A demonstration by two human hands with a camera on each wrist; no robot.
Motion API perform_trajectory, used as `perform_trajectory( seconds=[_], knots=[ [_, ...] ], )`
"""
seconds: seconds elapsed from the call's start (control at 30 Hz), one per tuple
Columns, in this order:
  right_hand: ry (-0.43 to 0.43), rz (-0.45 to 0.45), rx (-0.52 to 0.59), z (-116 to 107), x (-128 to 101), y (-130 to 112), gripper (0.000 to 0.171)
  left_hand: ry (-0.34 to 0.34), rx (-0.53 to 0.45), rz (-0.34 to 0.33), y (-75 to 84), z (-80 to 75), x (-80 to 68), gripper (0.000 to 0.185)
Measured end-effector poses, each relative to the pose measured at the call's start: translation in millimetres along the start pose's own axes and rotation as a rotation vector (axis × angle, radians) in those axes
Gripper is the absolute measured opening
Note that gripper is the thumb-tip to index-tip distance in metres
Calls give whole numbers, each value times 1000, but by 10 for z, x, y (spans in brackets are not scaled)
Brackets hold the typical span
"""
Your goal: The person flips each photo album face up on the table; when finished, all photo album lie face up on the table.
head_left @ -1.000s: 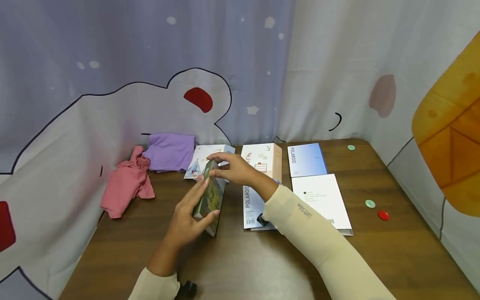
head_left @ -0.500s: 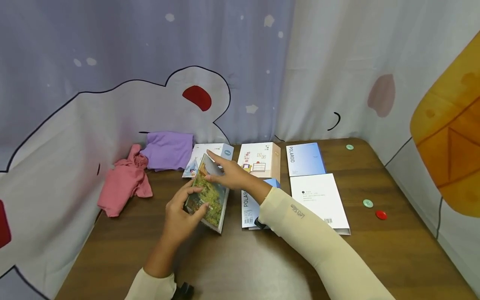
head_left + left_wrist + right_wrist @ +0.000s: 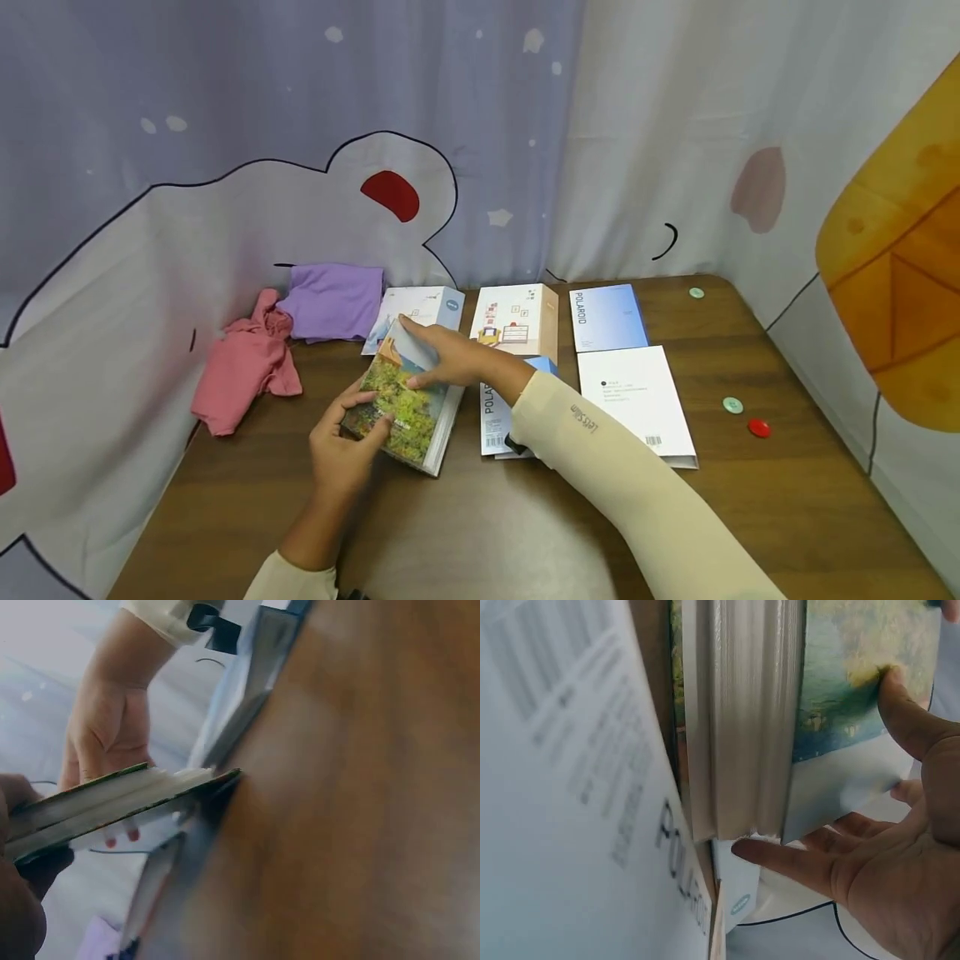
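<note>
The book [image 3: 401, 406] is nearly laid down: it tilts cover-up, its right edge on the bench [image 3: 487, 533] and its left edge raised in the left hand [image 3: 341, 446], whose fingers [image 3: 352, 398] curl round the near corner with the thumb over the cover. The right hand [image 3: 450, 358] holds the far end, thumb on the cover and fingers [image 3: 780, 859] beneath it. What seems left is to lower it flat and let go. A second ago it stood almost on edge between both hands; it has since swung down to show its green picture cover. Just right of the fingers lie other booklets [image 3: 622, 383]; left of them, cloths [image 3: 292, 333].
</note>
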State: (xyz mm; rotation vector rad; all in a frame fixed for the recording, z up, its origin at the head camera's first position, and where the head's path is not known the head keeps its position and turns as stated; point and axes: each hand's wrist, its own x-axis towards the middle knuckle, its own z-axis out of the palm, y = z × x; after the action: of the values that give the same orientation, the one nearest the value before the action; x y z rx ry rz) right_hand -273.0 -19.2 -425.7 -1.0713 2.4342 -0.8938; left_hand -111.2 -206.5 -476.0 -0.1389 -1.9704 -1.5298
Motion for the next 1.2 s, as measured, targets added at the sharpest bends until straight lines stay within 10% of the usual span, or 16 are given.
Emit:
perform_trajectory(
  seconds=[0.5,1.2],
  knots=[
    [1,167,-180,320,-8,-165,94,217,-45,-257,-113,-65,-110,44],
    [-120,349,-367,431,-109,-186,95,141,260,-380,-243,-205,-185,54]
  ],
)
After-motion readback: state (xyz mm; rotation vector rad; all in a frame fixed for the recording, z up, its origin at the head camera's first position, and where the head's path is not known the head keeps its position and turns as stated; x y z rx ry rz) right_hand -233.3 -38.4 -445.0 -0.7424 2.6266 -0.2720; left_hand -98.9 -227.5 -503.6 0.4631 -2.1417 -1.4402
